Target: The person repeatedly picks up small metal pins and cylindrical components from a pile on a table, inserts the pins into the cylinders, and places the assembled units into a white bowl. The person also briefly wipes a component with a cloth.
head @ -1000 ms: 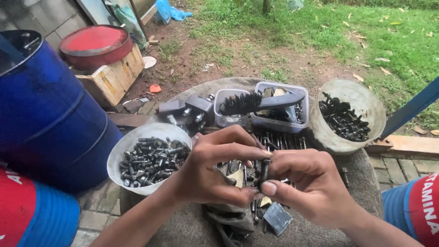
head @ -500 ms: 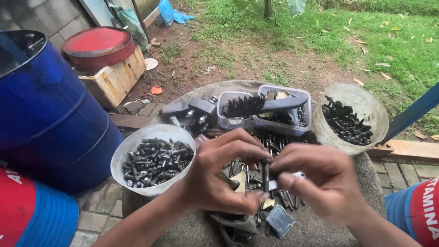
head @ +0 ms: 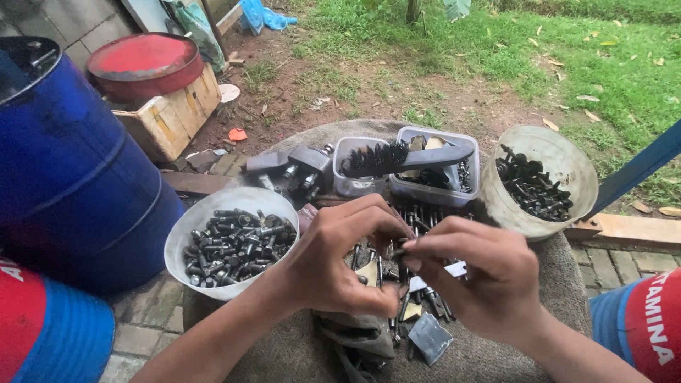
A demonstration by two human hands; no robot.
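Since half a second ago, both hands have been drawing closer together over the scattered bolts, while the containers are keeping their places. Left hand [head: 340,266] is curling above the round grey cloth-covered surface [head: 298,354], its fingers [head: 386,230] closing toward the right hand. Right hand [head: 489,280] is pinching a small dark metal bolt [head: 401,252] between thumb and forefinger; the bolt is sitting at the meeting point of the two hands, above a loose heap of dark steel bolts [head: 397,298] lying on the surface. Whether the left fingers are also gripping the bolt cannot be told.

Left of the hands, a white plastic bowl [head: 206,276] is holding dark bolts. Right and farther off, a cloudy round plastic tub [head: 560,152] is tilting, with black bolts inside. Beyond the hands, two clear rectangular plastic boxes [head: 436,188] are carrying a black-bristled brush with a dark handle [head: 404,157] across their rims. Far left, a large blue steel drum [head: 64,177] is standing upright.
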